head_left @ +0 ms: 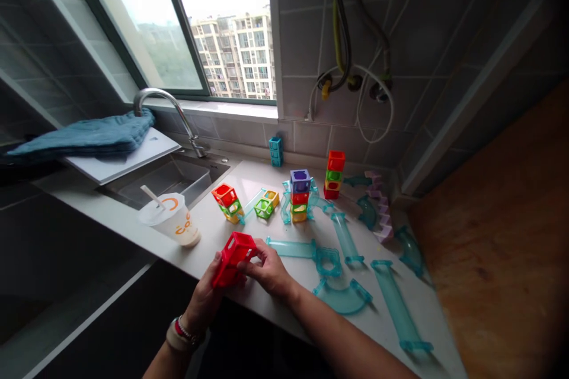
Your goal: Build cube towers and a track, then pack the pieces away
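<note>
Head: cup (181, 222) stands near held red blocks (235, 249).

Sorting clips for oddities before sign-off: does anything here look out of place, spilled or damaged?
The blue cloth lies on a white board partly covering the sink, an odd resting place. No spill or damage stands out.

Two red cubes (232, 257), hollow with cut-out sides, sit stacked end to end, tilted, held up near, slightly left.
</note>
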Motion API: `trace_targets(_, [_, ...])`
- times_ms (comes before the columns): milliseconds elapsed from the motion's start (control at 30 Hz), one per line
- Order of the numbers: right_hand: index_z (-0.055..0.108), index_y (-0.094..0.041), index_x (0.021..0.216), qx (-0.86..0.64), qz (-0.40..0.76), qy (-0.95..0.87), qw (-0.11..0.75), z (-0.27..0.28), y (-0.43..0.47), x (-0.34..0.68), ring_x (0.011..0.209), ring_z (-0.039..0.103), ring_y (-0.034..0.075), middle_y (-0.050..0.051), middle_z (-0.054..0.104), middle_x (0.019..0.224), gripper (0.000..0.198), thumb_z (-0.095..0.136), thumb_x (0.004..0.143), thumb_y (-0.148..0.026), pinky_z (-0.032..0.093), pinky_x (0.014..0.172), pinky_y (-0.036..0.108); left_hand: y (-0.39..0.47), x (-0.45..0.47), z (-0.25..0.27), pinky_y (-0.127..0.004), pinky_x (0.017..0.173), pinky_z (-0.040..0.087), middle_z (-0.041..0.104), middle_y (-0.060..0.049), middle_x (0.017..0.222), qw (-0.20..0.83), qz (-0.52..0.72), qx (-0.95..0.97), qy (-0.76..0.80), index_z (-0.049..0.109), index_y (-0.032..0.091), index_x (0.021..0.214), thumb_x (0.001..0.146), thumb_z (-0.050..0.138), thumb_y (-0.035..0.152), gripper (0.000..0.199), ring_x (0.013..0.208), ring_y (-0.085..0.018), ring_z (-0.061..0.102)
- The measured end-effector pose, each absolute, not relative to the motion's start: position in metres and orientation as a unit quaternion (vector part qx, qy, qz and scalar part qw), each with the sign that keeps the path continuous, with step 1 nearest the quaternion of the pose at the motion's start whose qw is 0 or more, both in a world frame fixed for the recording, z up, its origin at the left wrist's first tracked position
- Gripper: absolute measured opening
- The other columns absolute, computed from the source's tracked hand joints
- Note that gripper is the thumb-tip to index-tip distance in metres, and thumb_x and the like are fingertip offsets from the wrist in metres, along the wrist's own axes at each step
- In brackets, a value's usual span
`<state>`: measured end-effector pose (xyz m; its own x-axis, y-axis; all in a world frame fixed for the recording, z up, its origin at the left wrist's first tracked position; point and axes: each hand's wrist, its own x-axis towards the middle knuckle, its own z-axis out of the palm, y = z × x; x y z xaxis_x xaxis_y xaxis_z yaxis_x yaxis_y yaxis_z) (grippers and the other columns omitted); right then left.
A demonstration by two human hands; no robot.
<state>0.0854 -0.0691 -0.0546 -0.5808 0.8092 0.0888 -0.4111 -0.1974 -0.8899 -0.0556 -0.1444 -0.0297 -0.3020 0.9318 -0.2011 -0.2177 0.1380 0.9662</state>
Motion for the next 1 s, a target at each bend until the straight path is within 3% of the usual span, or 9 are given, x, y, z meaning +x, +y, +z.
trace_targets(100, [0.073, -0.021, 0.116, -0.188, 0.756, -0.485, 0.397, -0.057, -0.069, 0.086, 0.088, 0.066, 0.020, 0.008, 0.068, 0.114, 0.055, 0.085, 0.076, -0.055, 0.057, 0.064, 0.027, -0.142, -0.057, -0.034, -0.042, 0.076, 0.062, 0.079, -0.017, 0.082, 0.565, 0.571, 0.261, 0.536, 0.079, 0.007, 0.106, 0.088, 0.055, 0.079, 0.077, 0.075, -0.031, 0.076])
trace_targets(167, [0.073, -0.019, 0.112, -0.195, 0.755, -0.478, 0.404, -0.058, -0.069, 0.085, 0.086, 0.068, 0.020, 0.008, 0.071, 0.111, 0.051, 0.081, 0.079, -0.057, 0.058, 0.069, 0.029, -0.140, -0.056, -0.034, -0.039, 0.075, 0.061, 0.080, -0.017, 0.084, 0.557, 0.586, 0.242, 0.536, 0.079, 0.007, 0.107, 0.087, 0.056, 0.080, 0.079, 0.076, -0.030, 0.076])
trace_targets(300, [0.073, -0.018, 0.112, -0.210, 0.742, -0.488, 0.408, -0.058, -0.070, 0.086, 0.101, 0.069, 0.026, 0.009, 0.074, 0.111, 0.050, 0.077, 0.084, -0.059, 0.057, 0.090, 0.037, -0.140, -0.051, -0.029, -0.036, 0.075, 0.059, 0.080, -0.017, 0.103, 0.560, 0.608, 0.224, 0.517, 0.073, 0.011, 0.123, 0.086, 0.061, 0.078, 0.077, 0.093, -0.031, 0.077])
trace_targets(433, [0.072, -0.018, 0.116, -0.221, 0.741, -0.489, 0.405, -0.058, -0.071, 0.086, 0.104, 0.068, 0.028, 0.010, 0.073, 0.116, 0.051, 0.080, 0.082, -0.055, 0.057, 0.086, 0.037, -0.144, -0.050, -0.022, -0.037, 0.080, 0.059, 0.079, -0.018, 0.110, 0.570, 0.603, 0.254, 0.497, 0.073, 0.011, 0.117, 0.086, 0.060, 0.079, 0.075, 0.099, -0.032, 0.075])
trace_targets(567, [0.072, -0.018, 0.113, -0.231, 0.736, -0.481, 0.417, -0.060, -0.072, 0.085, 0.100, 0.069, 0.027, 0.010, 0.075, 0.112, 0.048, 0.079, 0.083, -0.054, 0.057, 0.086, 0.037, -0.144, -0.053, -0.025, -0.033, 0.079, 0.058, 0.077, -0.014, 0.112, 0.546, 0.588, 0.314, 0.507, 0.067, 0.016, 0.118, 0.085, 0.074, 0.061, 0.057, 0.096, -0.028, 0.076])
trace_targets(700, [0.074, -0.018, 0.112, -0.242, 0.709, -0.507, 0.426, -0.059, -0.072, 0.084, 0.101, 0.069, 0.027, 0.009, 0.075, 0.108, 0.045, 0.076, 0.086, -0.054, 0.054, 0.092, 0.039, -0.141, -0.052, -0.031, -0.034, 0.087, 0.058, 0.076, -0.012, 0.116, 0.522, 0.588, 0.346, 0.512, 0.060, 0.020, 0.126, 0.084, 0.081, 0.048, 0.054, 0.102, -0.027, 0.076])
trace_targets(1000, [0.074, -0.020, 0.110, -0.251, 0.698, -0.519, 0.425, -0.058, -0.070, 0.082, 0.104, 0.068, 0.029, 0.009, 0.075, 0.110, 0.049, 0.082, 0.077, -0.055, 0.055, 0.094, 0.041, -0.139, -0.056, -0.032, -0.035, 0.086, 0.061, 0.073, -0.014, 0.127, 0.523, 0.594, 0.334, 0.512, 0.062, 0.019, 0.130, 0.089, 0.072, 0.054, 0.054, 0.107, -0.031, 0.074])
